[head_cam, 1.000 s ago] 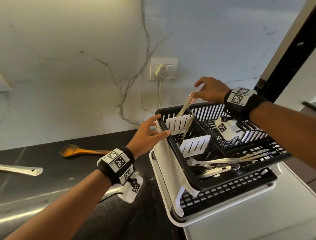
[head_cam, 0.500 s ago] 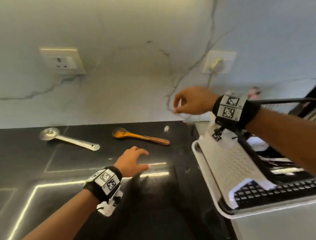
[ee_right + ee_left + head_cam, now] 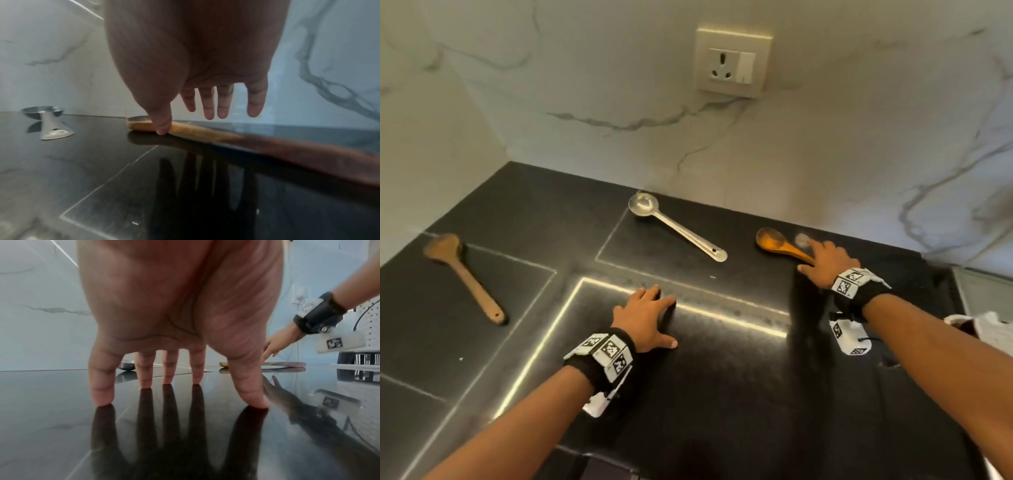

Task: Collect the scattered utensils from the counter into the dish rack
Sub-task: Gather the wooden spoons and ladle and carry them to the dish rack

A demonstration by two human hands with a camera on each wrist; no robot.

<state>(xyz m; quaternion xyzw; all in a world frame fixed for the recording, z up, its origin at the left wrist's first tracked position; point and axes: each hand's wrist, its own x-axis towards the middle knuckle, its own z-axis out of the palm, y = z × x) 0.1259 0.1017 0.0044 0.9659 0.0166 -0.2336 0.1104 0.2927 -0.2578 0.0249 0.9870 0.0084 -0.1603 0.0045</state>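
Note:
Three utensils lie on the black counter (image 3: 722, 377). An orange wooden spoon (image 3: 774, 240) lies at the back right, a steel spoon (image 3: 674, 228) near the back middle, and a pale wooden spoon (image 3: 464, 274) at the far left. My right hand (image 3: 810, 255) hovers over the orange spoon's handle with straight fingers. In the right wrist view its thumb tip (image 3: 162, 131) touches down beside the orange spoon (image 3: 195, 129). My left hand (image 3: 654, 315) rests spread on the counter, fingertips (image 3: 144, 382) down, holding nothing. The dish rack (image 3: 359, 366) stands to the right.
A marble wall with a socket (image 3: 732, 61) rises behind the counter. The steel spoon (image 3: 49, 123) lies left of my right hand with its handle end pointing toward me. A white corner of the rack (image 3: 993, 323) shows at the right edge of the head view.
My view has swung left from the rack to the counter. My right hand came down from the rack to the orange spoon. My left hand dropped onto the counter.

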